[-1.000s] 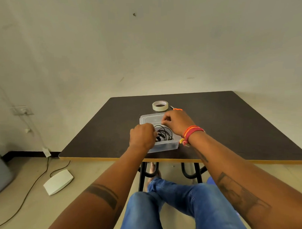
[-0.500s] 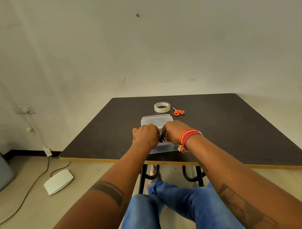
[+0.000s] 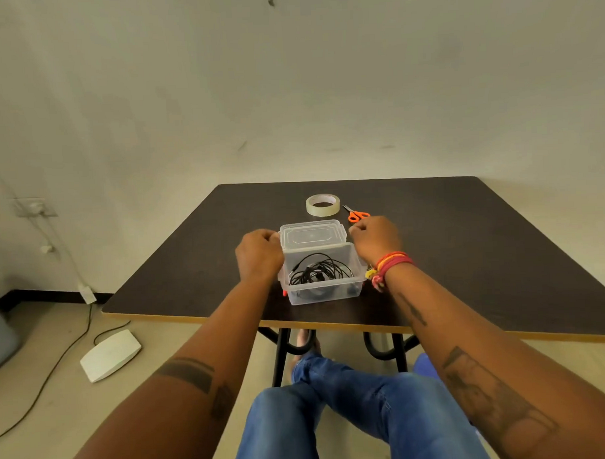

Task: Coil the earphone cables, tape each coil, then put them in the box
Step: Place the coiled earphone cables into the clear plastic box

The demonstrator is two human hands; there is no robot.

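A clear plastic box (image 3: 322, 295) stands near the table's front edge with black earphone cables (image 3: 318, 271) coiled loosely inside. Its clear lid (image 3: 313, 234) lies flat just behind it. My left hand (image 3: 259, 255) is at the lid's left edge, fingers curled onto its corner. At the lid's right edge, my right hand (image 3: 375, 240), with red and orange wrist bands, curls its fingers the same way. A roll of tape (image 3: 322, 205) and orange-handled scissors (image 3: 357, 215) lie further back.
The dark table (image 3: 466, 251) has a yellow front edge and bare surface left and right of the box. On the floor at the left lie a white flat device (image 3: 110, 354) and a trailing cord. My legs in jeans are under the table.
Both hands have left the box's opening, where they were close together, and moved apart and back to the two sides of the lid. The cables in the box are now uncovered.
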